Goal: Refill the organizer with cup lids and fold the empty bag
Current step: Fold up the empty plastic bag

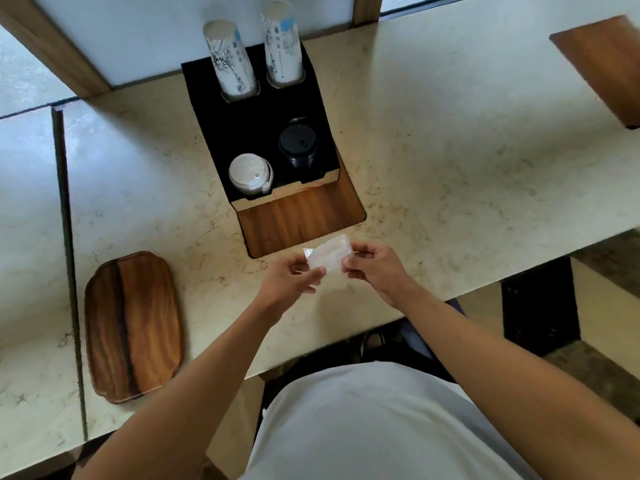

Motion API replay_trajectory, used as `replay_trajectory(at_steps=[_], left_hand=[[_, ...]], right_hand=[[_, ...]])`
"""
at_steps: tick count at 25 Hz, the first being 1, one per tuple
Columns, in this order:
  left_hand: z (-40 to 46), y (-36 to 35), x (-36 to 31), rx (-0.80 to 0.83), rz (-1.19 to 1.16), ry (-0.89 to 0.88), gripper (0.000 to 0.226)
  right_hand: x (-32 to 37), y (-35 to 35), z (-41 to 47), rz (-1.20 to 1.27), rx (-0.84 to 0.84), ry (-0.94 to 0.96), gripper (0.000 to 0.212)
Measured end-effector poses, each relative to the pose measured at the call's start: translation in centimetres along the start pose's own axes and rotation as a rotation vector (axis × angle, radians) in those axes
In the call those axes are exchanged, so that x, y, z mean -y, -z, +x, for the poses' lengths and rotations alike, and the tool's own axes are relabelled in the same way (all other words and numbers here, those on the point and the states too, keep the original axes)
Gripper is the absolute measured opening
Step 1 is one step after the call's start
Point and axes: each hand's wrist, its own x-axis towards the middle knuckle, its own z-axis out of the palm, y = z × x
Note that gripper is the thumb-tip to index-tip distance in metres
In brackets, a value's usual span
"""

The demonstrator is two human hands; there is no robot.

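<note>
A black organizer (242, 129) with a wooden front stands on the marble counter. Its front left slot holds a stack of white lids (250, 173). The front right slot holds a stack of black lids (298, 145). Two stacks of printed paper cups (231, 60) stand in the back slots. Just in front of the organizer, a clear plastic bag (328, 252), folded into a small flat rectangle, is held above the counter. My left hand (294, 280) pinches its left end and my right hand (375, 266) pinches its right end.
A wooden tray (133, 327) lies on the counter (450, 168) to the left of my arms. Another wooden board (602, 64) sits at the far right. A seam in the counter (67, 237) runs down the left side. The counter's front edge is close to my body.
</note>
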Motion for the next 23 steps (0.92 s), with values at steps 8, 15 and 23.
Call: replay_trajectory(at_steps=[8, 15, 23], left_hand=[[0.6, -7.0, -4.0, 0.034, 0.061, -0.039, 0.024], [-1.4, -19.4, -4.4, 0.246, 0.227, -0.04, 0.023], [-2.2, -33.6, -0.5, 0.423, 0.36, 0.141, 0.022]], right_hand=[[-1.0, 7.4, -3.7, 0.141, -0.125, 0.034, 0.047], [-6.8, 17.7, -11.1, 0.347, -0.284, -0.004, 0.028], [-14.4, 26.6, -18.2, 0.442, -0.591, -0.175, 0.02]])
